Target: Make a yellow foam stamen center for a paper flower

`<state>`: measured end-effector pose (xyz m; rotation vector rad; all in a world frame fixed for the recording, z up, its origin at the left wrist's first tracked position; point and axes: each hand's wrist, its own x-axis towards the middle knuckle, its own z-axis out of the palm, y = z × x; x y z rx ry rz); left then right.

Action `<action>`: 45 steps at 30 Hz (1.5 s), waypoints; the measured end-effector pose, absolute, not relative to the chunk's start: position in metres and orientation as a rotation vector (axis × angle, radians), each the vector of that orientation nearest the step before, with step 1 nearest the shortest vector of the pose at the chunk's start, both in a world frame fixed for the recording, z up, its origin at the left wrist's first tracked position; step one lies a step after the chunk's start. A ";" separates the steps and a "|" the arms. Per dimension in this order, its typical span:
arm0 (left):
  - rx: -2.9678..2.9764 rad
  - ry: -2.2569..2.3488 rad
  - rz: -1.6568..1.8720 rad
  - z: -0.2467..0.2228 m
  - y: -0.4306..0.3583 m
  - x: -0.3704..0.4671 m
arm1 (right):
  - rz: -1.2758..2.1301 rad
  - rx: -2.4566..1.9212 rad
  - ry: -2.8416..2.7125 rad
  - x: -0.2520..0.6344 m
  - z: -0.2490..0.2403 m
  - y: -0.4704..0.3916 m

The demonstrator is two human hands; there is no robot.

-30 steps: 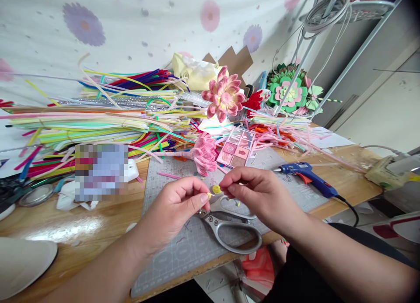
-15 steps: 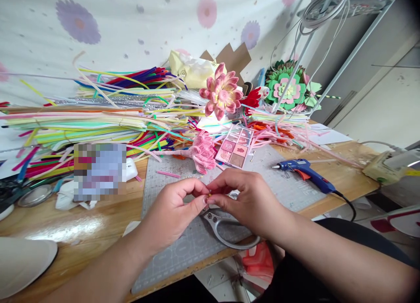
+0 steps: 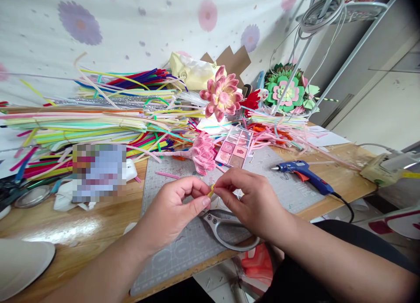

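Observation:
A small yellow piece [image 3: 211, 191] shows between my fingertips, above the grey cutting mat [image 3: 177, 255]. My left hand [image 3: 180, 204] pinches its lower end between thumb and fingers. The fingers of my right hand [image 3: 244, 196] are pressed together at its upper end. Metal-handled scissors [image 3: 215, 228] lie on the mat just below both hands, their blades hidden. Beyond my hands a pink fuzzy flower [image 3: 202, 153] lies on its side with its stem to the left. A palette with coloured pans [image 3: 233, 148] is to its right.
A blue glue gun [image 3: 303, 174] lies at the right, its cord running off the table edge. Bundles of coloured pipe cleaners [image 3: 88, 121] cover the back left. A pink and yellow flower [image 3: 221, 95] stands behind. A white shelf frame [image 3: 297, 67] rises at the back right.
My fingertips have drawn slightly apart, and more of the yellow piece shows between them. My right hand has shifted a little up and to the right.

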<state>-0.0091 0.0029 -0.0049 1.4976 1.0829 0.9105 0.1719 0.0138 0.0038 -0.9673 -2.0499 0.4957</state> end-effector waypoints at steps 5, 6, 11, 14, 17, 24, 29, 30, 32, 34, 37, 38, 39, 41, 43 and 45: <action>1.535 1.107 0.896 -0.004 0.003 -0.008 | 0.676 -1.064 -2.055 0.173 0.006 0.016; 1.539 1.102 0.896 -0.004 0.003 -0.008 | 0.696 -1.070 -2.057 0.173 0.006 0.017; 1.547 1.107 0.893 -0.002 0.004 -0.007 | 0.703 -1.067 -2.079 0.172 0.004 0.018; 1.538 1.121 0.888 -0.004 0.004 -0.008 | 0.683 -1.057 -2.085 0.171 0.002 0.018; 1.536 1.117 0.885 -0.005 0.003 -0.009 | 0.781 -1.072 -2.049 0.171 0.002 0.017; 1.536 1.140 0.914 -0.003 0.003 -0.007 | 1.239 -1.072 -1.870 0.171 0.009 0.016; 1.584 1.166 0.919 -0.002 0.003 -0.009 | 1.421 -1.075 -1.732 0.170 0.010 0.016; 1.596 1.170 0.915 -0.002 0.003 -0.009 | 1.411 -1.084 -1.726 0.169 0.010 0.016; 1.611 1.186 0.910 -0.002 0.002 -0.009 | 1.365 -1.110 -1.728 0.167 0.009 0.017; 1.610 1.213 0.907 0.000 0.002 -0.008 | 1.295 -1.144 -1.732 0.165 0.008 0.017; 1.590 1.253 0.911 0.003 0.000 -0.006 | 1.203 -1.176 -1.749 0.161 0.007 0.017; 1.585 1.261 0.921 0.003 -0.001 -0.005 | 1.180 -1.175 -1.756 0.161 0.006 0.016; 1.587 1.265 0.927 0.004 -0.001 -0.004 | 1.162 -1.169 -1.764 0.160 0.006 0.016; 1.594 1.269 0.948 0.003 -0.003 -0.004 | 1.137 -1.142 -1.762 0.160 0.004 0.014; 1.601 1.278 0.964 0.002 -0.004 -0.004 | 1.120 -1.117 -1.755 0.161 0.002 0.013; 1.608 1.286 0.975 0.001 -0.005 -0.004 | 1.090 -1.125 -1.761 0.161 0.000 0.013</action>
